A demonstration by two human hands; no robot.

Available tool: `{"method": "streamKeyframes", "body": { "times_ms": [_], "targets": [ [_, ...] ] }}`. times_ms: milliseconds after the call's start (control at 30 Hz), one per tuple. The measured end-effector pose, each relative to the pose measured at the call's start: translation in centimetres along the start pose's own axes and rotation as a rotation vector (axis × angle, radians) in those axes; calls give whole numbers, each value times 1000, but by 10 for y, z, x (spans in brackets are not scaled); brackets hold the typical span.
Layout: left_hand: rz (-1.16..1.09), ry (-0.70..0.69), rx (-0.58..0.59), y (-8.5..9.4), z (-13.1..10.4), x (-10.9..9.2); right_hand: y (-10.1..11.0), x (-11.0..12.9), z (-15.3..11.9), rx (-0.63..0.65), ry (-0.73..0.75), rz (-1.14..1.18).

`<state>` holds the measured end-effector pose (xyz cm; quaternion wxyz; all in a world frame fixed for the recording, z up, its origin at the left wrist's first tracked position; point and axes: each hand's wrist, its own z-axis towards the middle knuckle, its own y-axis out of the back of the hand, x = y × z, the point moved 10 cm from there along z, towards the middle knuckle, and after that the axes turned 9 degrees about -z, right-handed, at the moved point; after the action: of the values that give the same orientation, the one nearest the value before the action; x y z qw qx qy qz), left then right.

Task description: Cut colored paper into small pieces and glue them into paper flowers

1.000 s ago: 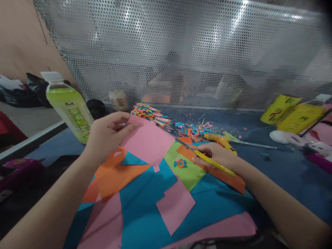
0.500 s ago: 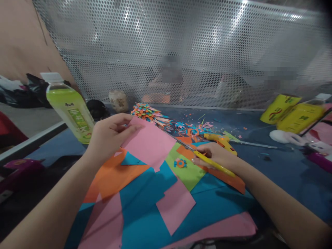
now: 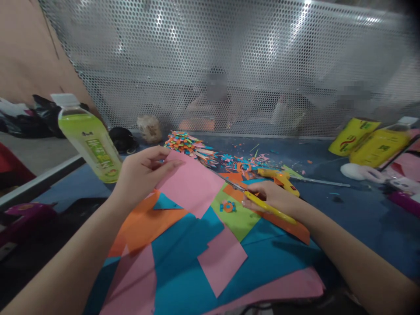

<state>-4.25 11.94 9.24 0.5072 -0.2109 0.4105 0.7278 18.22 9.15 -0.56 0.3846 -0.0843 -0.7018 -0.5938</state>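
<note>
Between the thumb and fingers of my left hand (image 3: pixel 142 175) is the upper left corner of a pink sheet of paper (image 3: pixel 192 183), held raised and tilted. My right hand (image 3: pixel 271 197) grips a pair of yellow-handled scissors (image 3: pixel 262 205), whose blades point left along the sheet's far right edge. Whether the blades are parted I cannot tell. Beneath lie overlapping sheets: blue paper (image 3: pixel 183 258), orange paper (image 3: pixel 141 225), green paper (image 3: pixel 238 223) and a smaller pink piece (image 3: pixel 223 260). On the green one rests a small orange and blue paper cutout (image 3: pixel 227 207).
A bottle of green drink (image 3: pixel 92 144) stands at left. Behind the sheets are a pile of coloured paper strips (image 3: pixel 187 144), scattered scraps (image 3: pixel 243 164) and a yellow glue gun (image 3: pixel 278 178). Yellow bottles (image 3: pixel 380 144) lie at right. A perforated metal panel (image 3: pixel 197 52) closes off the back.
Both hands stay almost where they were. The pink sheet has shifted very slightly, and the scissors' blades have moved a little along its edge.
</note>
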Motion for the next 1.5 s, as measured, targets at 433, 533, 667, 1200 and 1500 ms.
{"method": "streamKeyframes", "body": {
  "times_ms": [433,533,667,1200,1500],
  "targets": [
    [-1,53,15,-3,-2,1,1,2,-1,-5,-15,-51],
    [9,31,33,-6,-3,-3,0,2,-1,-3,1,-51],
    [-1,29,43,-7,-3,-3,0,0,-1,-5,13,-77],
    [-50,70,74,-14,-4,3,1,4,-1,-37,18,-164],
    [-32,69,65,-14,-4,4,0,-1,1,-25,24,-106]
  ]
}}
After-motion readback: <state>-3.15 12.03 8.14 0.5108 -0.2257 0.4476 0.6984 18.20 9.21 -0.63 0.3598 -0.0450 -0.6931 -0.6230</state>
